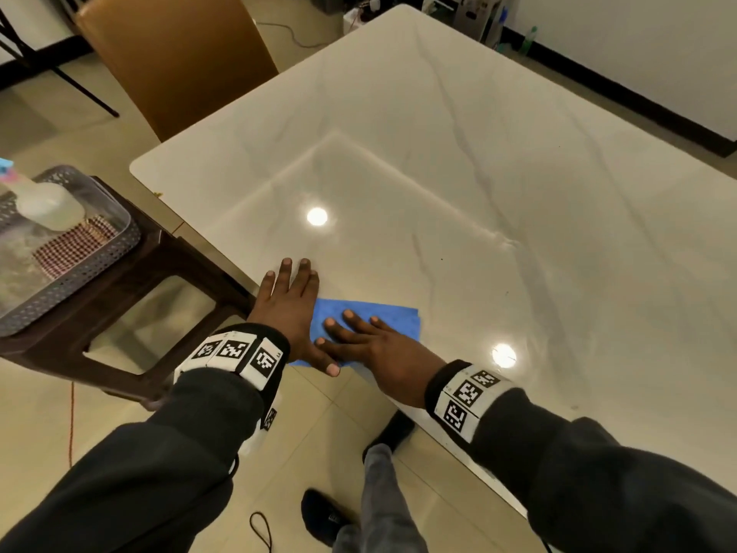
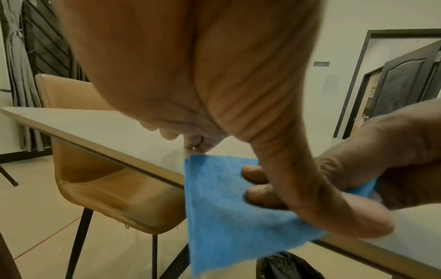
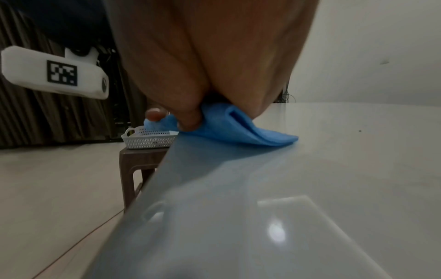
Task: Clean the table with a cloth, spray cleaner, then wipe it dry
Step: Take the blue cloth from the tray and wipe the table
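A blue cloth (image 1: 393, 322) lies at the near left edge of the white marble table (image 1: 438, 173). In the left wrist view a part of the cloth (image 2: 222, 217) hangs over the table's edge. My left hand (image 1: 293, 305) lies flat on the table with straight fingers, its thumb (image 2: 334, 213) across the cloth's near corner. My right hand (image 1: 371, 345) presses flat on the cloth with its fingers (image 2: 257, 192) spread. In the right wrist view the cloth (image 3: 238, 128) bunches in a fold under my palm. A clear spray bottle (image 1: 48, 205) lies in a basket to the left.
The perforated grey basket (image 1: 99, 249) stands on a brown stool (image 1: 131, 293) left of the table and also holds a checkered cloth (image 1: 75, 245). A tan chair (image 1: 171, 61) stands at the table's far left side. My feet are on the tiled floor by the near edge.
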